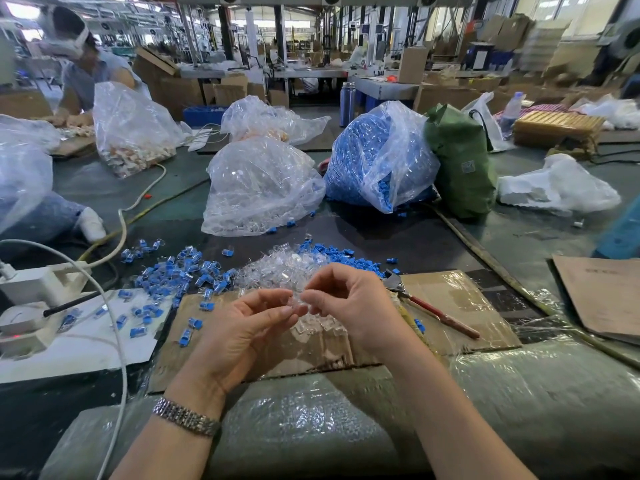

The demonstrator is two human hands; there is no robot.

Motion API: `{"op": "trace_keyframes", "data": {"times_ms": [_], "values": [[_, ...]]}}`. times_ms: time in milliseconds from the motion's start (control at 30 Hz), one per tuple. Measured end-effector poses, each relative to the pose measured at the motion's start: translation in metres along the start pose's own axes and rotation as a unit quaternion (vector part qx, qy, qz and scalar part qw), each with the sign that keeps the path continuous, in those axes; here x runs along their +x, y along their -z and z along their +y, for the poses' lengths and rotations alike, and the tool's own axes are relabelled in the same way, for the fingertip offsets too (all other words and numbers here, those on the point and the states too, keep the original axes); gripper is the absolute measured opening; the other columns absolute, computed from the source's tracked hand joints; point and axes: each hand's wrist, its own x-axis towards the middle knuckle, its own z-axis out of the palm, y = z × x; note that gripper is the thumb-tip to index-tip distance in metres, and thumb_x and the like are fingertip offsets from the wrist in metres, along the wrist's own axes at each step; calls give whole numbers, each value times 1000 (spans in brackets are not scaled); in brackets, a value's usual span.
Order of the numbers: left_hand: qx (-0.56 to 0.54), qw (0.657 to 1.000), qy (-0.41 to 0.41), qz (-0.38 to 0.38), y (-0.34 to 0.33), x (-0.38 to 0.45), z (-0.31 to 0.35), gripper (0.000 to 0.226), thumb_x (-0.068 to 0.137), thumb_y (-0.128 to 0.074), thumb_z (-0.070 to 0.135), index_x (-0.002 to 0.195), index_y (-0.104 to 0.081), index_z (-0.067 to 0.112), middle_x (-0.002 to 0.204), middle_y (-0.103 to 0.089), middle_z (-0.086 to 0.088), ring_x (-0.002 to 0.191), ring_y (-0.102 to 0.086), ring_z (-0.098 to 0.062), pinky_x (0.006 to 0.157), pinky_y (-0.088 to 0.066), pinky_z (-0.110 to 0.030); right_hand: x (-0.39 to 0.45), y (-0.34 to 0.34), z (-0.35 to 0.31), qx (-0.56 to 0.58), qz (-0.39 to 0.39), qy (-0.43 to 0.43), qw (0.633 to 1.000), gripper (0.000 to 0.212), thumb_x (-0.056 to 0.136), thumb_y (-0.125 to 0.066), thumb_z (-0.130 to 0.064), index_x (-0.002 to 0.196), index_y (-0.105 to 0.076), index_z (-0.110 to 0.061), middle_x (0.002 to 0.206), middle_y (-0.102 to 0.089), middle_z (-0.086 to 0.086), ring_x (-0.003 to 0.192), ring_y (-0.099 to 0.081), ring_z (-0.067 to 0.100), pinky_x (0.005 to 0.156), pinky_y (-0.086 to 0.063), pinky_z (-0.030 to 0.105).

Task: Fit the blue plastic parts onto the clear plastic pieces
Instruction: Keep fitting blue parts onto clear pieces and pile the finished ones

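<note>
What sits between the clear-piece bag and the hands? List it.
In the head view, between the bag of clear pieces and the hands lies a loose pile of clear pieces, flanked by blue parts.

Dark green table (540, 244), flattened cardboard (450, 306), loose blue parts (173, 275), clear pieces (284, 268), plastic bags (259, 188)

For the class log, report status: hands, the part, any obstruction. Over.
Left hand and right hand together pinching one clear plastic piece. No blue part on it yet. Loose blue parts behind the clear pile. Nothing in the way.
</note>
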Motion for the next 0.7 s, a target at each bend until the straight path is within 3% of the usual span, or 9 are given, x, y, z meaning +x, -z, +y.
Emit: {"op": "trace_keyframes", "data": {"times_ms": [133,333,433,600,700], "values": [[45,999,4,2,-5,-4,1,24,74,-75,-10,97,-76,-3,111,-71,-27,100,-73,-36,73,-63,-28,0,-4,4,-54,-3,9,999,8,90,-75,-12,96,-78,-15,85,-75,-2,80,-70,10,82,-59,30],[47,999,-6,-3,-12,-7,1,23,73,-73,-9,94,-77,-2,102,-74,-22,92,-75,-29,71,-62,-25,-2,-4,-2,-168,-6,49,985,7,91,-75,-16,92,-76,-23,78,-67,-15,73,-61,-4,70,-48,14],[56,998,-15,-9,-14,-8,1,25,72,-73,-8,97,-77,-3,103,-74,-22,93,-75,-28,74,-62,-25,-3,-3,-4,-208,-15,61,976,4,92,-73,-19,92,-72,-23,78,-66,-16,74,-59,-3,70,-46,13],[74,997,0,-2,-13,-10,1,27,72,-73,-8,99,-75,-7,107,-73,-26,96,-74,-32,77,-62,-27,-5,-6,-4,-255,-33,75,963,9,94,-69,-16,93,-69,-25,89,-66,-12,84,-62,4,78,-53,27],[66,998,1,-3,-14,-10,2,24,72,-73,-8,96,-76,-6,107,-73,-26,97,-74,-33,78,-62,-27,-6,0,-5,-227,-35,60,971,4,96,-68,-25,100,-69,-26,91,-68,-13,85,-63,1,76,-52,19]]}}
